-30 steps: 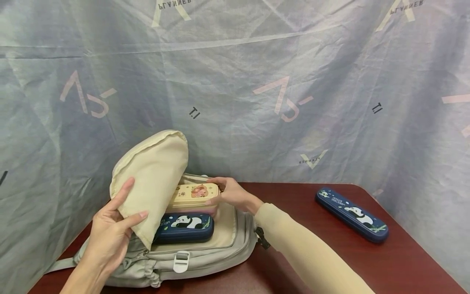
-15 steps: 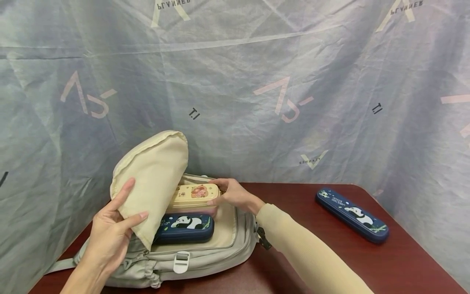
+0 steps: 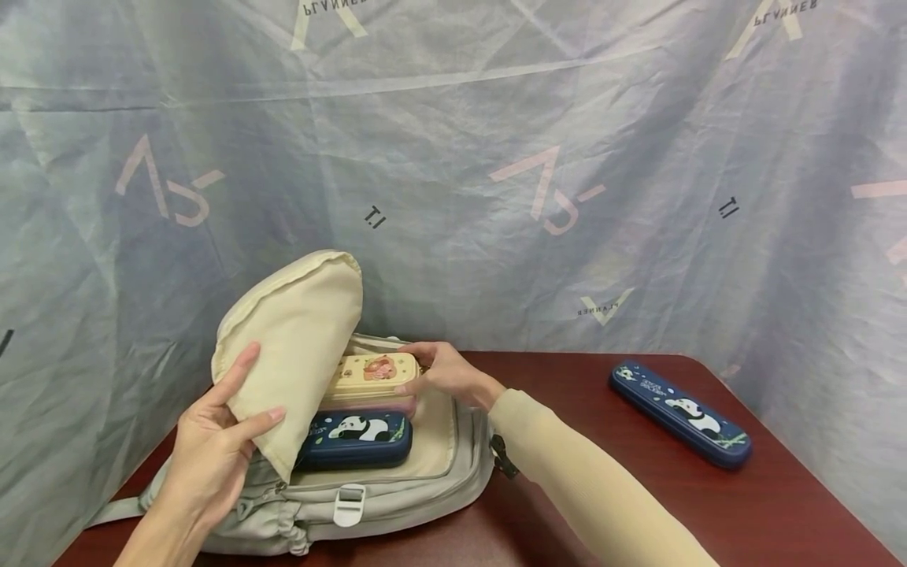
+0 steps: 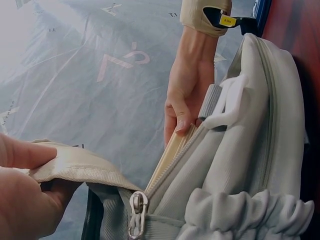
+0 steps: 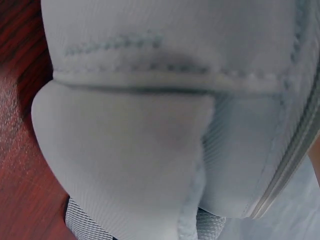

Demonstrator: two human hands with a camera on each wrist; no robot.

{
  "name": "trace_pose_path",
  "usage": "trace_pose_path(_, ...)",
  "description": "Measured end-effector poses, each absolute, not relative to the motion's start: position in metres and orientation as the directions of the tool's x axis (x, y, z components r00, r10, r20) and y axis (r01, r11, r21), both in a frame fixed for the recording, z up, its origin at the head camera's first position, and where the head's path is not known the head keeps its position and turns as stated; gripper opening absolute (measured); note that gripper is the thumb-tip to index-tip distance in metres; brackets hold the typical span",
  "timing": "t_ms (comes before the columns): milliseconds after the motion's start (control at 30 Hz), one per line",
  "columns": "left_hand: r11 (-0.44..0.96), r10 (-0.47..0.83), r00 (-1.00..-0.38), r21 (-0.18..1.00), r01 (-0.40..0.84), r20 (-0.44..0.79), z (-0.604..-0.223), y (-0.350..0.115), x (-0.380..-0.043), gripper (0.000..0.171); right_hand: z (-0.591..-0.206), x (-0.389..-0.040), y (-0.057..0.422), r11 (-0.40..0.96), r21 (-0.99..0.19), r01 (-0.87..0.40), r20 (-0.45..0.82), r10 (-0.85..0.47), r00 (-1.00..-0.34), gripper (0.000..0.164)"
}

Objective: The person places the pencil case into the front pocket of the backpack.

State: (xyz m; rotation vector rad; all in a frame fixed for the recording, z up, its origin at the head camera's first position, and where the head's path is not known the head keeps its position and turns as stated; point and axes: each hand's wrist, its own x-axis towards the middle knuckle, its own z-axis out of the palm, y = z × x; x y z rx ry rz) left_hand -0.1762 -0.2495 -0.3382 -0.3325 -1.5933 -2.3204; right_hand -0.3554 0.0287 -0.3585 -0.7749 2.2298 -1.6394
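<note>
In the head view a grey backpack lies on the table, unzipped. My left hand holds its cream-lined flap up between thumb and fingers; the left wrist view shows this grip on the flap edge too. With thumb and fingers, my right hand grips the right end of a yellow pencil case inside the bag. Below the yellow case shows a pink strip, mostly hidden. Nearer me, a navy panda pencil case lies in the bag, its left end behind the flap.
A second navy panda pencil case lies at the right on the dark red table. A grey printed curtain hangs behind. The right wrist view is filled by the backpack's side. A metal zipper pull hangs near the flap.
The yellow pencil case and my right hand have shifted very slightly left. My left hand and the flap have stayed where they were.
</note>
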Motion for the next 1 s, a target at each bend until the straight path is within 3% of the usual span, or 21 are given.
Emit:
trace_pose_path(533,-0.378,-0.092,-0.928,0.850,0.367,0.360,-0.340,-0.252,-0.178,0.090,-0.358,-0.356,0.020,0.168,-0.957,-0.238,0.101,-0.573,-0.814,0.065)
trace_pose_path(1000,-0.393,-0.108,-0.921,0.835,0.386,0.375,-0.340,-0.254,-0.181,0.091,-0.353,-0.358,0.031,0.133,-0.970,-0.203,0.093,-0.572,-0.815,0.077)
